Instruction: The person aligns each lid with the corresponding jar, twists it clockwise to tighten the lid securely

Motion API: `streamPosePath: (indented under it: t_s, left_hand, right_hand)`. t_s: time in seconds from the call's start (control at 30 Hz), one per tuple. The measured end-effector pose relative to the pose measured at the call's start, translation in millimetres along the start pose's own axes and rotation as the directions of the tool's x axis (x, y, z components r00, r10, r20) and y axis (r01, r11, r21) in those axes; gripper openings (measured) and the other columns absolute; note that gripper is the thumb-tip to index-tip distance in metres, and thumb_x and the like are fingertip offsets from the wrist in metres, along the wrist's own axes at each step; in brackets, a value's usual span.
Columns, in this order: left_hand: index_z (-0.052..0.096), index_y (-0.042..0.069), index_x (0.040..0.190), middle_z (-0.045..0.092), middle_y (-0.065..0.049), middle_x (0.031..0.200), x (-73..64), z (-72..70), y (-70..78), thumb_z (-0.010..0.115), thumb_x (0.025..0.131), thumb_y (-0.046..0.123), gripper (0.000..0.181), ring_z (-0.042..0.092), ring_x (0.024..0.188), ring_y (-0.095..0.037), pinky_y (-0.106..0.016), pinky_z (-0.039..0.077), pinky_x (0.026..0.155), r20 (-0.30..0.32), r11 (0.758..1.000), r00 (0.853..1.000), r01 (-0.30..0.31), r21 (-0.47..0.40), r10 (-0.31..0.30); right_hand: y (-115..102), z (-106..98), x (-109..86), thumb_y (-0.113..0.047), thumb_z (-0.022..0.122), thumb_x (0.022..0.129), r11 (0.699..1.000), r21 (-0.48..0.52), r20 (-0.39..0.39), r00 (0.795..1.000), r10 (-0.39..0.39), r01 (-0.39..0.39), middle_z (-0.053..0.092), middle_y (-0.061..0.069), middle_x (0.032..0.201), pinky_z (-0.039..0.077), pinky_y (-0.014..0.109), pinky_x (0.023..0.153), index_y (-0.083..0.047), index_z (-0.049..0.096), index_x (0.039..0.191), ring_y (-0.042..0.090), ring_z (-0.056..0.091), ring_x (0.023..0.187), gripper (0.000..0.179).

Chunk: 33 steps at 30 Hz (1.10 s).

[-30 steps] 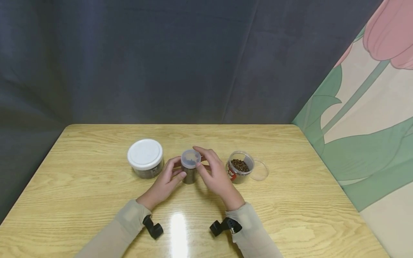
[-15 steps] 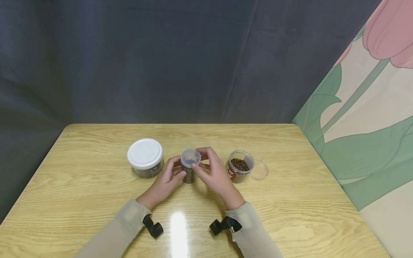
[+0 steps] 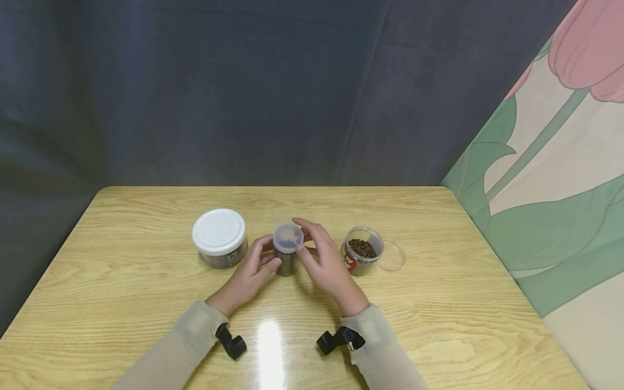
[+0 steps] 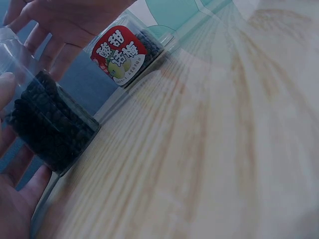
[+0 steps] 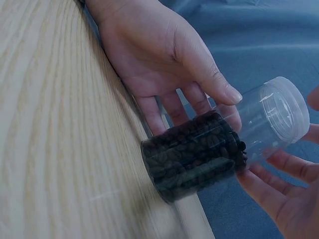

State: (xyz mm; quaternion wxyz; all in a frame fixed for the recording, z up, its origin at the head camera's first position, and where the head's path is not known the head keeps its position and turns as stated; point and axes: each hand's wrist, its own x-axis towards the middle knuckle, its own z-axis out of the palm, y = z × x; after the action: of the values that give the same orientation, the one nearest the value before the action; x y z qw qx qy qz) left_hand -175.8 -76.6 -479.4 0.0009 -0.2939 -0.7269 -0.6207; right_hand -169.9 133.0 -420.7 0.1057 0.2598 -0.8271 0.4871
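Observation:
A clear jar [image 5: 194, 154] partly filled with dark coffee beans stands upright on the table in the head view, under a translucent lid [image 3: 288, 238]. My left hand [image 3: 248, 273] holds the jar body from the left, thumb in front and fingers behind. From the right, my right hand [image 3: 327, 265] grips the lid at its rim; the thumb lies on the near side and the index finger reaches round the far side. In the left wrist view the bean-filled jar [image 4: 52, 124] has its base on the wood. Some fingertips are hidden behind it.
To the left stands a wide tub [image 3: 219, 238] with a white lid. On the right is an uncovered clear jar [image 3: 358, 265] of brown pellets with a red label; a clear round lid [image 3: 392, 256] lies beside it. Dark cloth [image 3: 273, 97] hangs behind the table [image 3: 146, 325].
My right thumb slid left across the lid's near edge, then came back right, while the index finger shifted along the far side. The left hand and jar have stayed in place.

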Motion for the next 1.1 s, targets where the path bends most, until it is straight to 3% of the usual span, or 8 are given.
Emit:
streamPosePath:
  t_s: [0.3,0.87,1.1]
  left_hand:
    - [0.031,-0.001,0.15,0.04,-0.024,0.143,-0.2,0.2,-0.3,0.053,0.105,0.004,0.05,0.044,0.134,-0.042,-0.049,0.042,0.114,0.0,1.0,1.0,0.002,0.004,-0.002]
    - [0.031,-0.001,0.151,0.039,-0.025,0.144,-0.5,-0.1,-1.4,0.052,0.105,0.004,0.051,0.043,0.135,-0.043,-0.048,0.041,0.115,0.003,1.0,1.0,0.016,-0.008,-0.016]
    - [0.031,-0.001,0.151,0.039,-0.025,0.144,-1.1,-0.4,-2.0,0.052,0.105,0.004,0.051,0.044,0.135,-0.043,-0.048,0.041,0.115,0.001,1.0,1.0,0.014,-0.007,-0.014]
  right_hand:
    - [0.5,-0.1,-0.8,-0.012,0.054,0.102,0.999,-0.033,0.0,0.999,-0.035,0.035,0.057,0.014,0.124,0.061,0.034,0.091,-0.01,0.053,0.145,0.026,0.059,0.11,0.043]
    - [-3.2,1.1,0.7,-0.018,0.068,0.095,0.998,0.035,-0.001,0.998,0.06,-0.06,0.057,0.013,0.123,0.058,0.03,0.095,-0.002,0.049,0.139,0.031,0.059,0.11,0.05]
    - [-2.2,2.4,0.5,-0.02,0.069,0.096,0.998,-0.007,0.008,0.998,0.06,-0.06,0.056,0.012,0.122,0.058,0.031,0.095,-0.007,0.044,0.148,0.027,0.058,0.113,0.059]
